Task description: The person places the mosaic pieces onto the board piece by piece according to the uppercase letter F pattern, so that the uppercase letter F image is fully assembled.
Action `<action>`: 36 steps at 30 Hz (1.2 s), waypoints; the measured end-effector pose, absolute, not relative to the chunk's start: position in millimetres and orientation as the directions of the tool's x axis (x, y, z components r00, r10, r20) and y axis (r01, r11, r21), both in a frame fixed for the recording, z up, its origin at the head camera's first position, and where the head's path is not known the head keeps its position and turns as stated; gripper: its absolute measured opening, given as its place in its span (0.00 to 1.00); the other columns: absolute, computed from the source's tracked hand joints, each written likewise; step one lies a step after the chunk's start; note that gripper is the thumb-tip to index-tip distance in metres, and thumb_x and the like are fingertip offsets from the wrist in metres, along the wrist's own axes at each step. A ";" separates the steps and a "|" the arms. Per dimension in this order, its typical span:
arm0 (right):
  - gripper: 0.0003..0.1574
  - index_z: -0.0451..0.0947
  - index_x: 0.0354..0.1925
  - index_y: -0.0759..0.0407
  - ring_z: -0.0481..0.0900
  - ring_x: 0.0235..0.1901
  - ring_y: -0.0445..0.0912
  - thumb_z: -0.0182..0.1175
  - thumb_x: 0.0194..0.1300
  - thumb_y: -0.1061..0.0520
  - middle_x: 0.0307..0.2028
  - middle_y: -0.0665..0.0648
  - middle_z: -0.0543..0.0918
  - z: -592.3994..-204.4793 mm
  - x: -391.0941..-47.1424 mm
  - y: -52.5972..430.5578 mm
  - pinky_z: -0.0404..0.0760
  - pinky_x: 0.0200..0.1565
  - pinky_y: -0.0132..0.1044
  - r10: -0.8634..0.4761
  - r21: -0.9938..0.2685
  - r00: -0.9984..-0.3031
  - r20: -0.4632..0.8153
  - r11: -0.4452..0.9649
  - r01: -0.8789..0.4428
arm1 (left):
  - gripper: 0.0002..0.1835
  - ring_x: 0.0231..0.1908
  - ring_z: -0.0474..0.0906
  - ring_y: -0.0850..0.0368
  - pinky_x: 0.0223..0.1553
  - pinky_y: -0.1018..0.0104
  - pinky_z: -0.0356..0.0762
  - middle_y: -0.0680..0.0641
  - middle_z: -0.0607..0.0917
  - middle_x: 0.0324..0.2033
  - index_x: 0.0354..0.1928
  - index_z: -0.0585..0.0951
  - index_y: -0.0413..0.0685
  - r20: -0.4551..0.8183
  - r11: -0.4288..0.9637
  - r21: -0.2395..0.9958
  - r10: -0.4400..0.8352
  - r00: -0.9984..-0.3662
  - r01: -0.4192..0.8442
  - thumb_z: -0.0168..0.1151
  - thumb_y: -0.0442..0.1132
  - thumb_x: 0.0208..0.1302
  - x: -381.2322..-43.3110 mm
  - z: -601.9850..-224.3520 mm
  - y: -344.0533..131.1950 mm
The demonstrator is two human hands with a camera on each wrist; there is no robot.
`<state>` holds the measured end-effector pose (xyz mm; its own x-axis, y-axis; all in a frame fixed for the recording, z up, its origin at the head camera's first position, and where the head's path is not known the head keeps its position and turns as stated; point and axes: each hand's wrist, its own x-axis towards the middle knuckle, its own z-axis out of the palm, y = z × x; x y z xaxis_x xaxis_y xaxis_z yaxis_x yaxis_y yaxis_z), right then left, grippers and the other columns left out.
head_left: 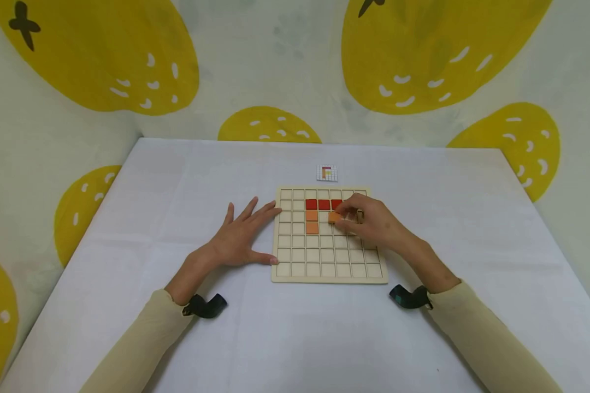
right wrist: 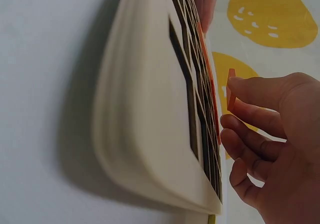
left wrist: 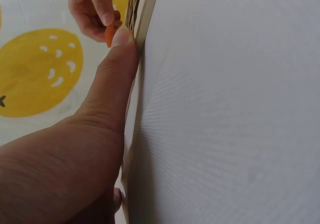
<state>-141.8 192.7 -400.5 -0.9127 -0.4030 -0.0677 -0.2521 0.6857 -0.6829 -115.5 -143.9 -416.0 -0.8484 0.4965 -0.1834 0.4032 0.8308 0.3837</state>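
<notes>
A pale wooden grid board (head_left: 330, 280) lies flat on the table. Three red tiles (head_left: 324, 204) sit in a row in its second row of squares, the rightmost partly behind fingers. Below the leftmost red one, two orange tiles (head_left: 312, 227) form a column. My right hand (head_left: 373, 221) pinches another orange tile (right wrist: 231, 90) between thumb and finger; in the right wrist view it is raised off the board. My left hand (head_left: 238, 234) is spread at the board's left edge, its thumb (left wrist: 112, 71) and fingertips touching the rim.
Beyond the board's far edge lies a small pattern card (head_left: 326, 173) with a printed coloured grid. A white cloth (head_left: 295, 338) covers the table. Behind it stands a wall (head_left: 275, 54) with large yellow fruit shapes. Black devices (head_left: 206, 305) are strapped at both wrists.
</notes>
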 end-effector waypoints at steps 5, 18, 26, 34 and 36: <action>0.19 0.84 0.54 0.57 0.79 0.46 0.50 0.72 0.67 0.54 0.46 0.56 0.84 -402.3 -141.0 186.6 0.79 0.51 0.42 -0.412 -0.704 -0.908 -0.079 0.668 -0.242 | 0.62 0.85 0.32 0.44 0.76 0.23 0.24 0.57 0.47 0.85 0.84 0.50 0.67 -0.178 0.828 0.384 0.500 -0.847 0.408 0.73 0.73 0.53 -116.1 -417.4 -144.6; 0.18 0.83 0.53 0.55 0.79 0.46 0.47 0.72 0.68 0.52 0.45 0.52 0.83 -404.5 -135.0 171.4 0.81 0.50 0.41 -0.470 -0.691 -0.881 -0.042 0.651 -0.314 | 0.62 0.85 0.31 0.44 0.76 0.24 0.23 0.57 0.47 0.85 0.84 0.50 0.67 -0.185 0.831 0.384 0.496 -0.849 0.402 0.73 0.73 0.53 -116.6 -419.9 -145.4; 0.17 0.83 0.53 0.54 0.80 0.49 0.48 0.71 0.68 0.51 0.48 0.52 0.83 -403.7 -132.1 163.7 0.83 0.56 0.44 -0.469 -0.681 -0.881 -0.064 0.666 -0.305 | 0.62 0.85 0.31 0.45 0.77 0.24 0.24 0.57 0.46 0.85 0.84 0.49 0.68 -0.185 0.831 0.383 0.497 -0.848 0.403 0.73 0.73 0.53 -116.8 -419.4 -145.3; 0.18 0.83 0.53 0.52 0.81 0.51 0.47 0.72 0.67 0.51 0.49 0.50 0.83 -402.5 -126.3 158.4 0.83 0.58 0.45 -0.476 -0.689 -0.876 -0.077 0.660 -0.298 | 0.62 0.85 0.32 0.44 0.76 0.23 0.25 0.57 0.47 0.85 0.84 0.50 0.67 -0.187 0.833 0.372 0.500 -0.846 0.410 0.72 0.73 0.53 -117.0 -418.1 -144.4; 0.18 0.83 0.53 0.52 0.80 0.51 0.47 0.72 0.67 0.50 0.49 0.50 0.83 -403.1 -125.8 157.4 0.83 0.57 0.45 -0.485 -0.675 -0.872 -0.072 0.667 -0.315 | 0.62 0.85 0.32 0.44 0.76 0.23 0.25 0.57 0.47 0.85 0.84 0.50 0.67 -0.188 0.834 0.369 0.499 -0.846 0.410 0.72 0.74 0.53 -117.1 -417.4 -144.2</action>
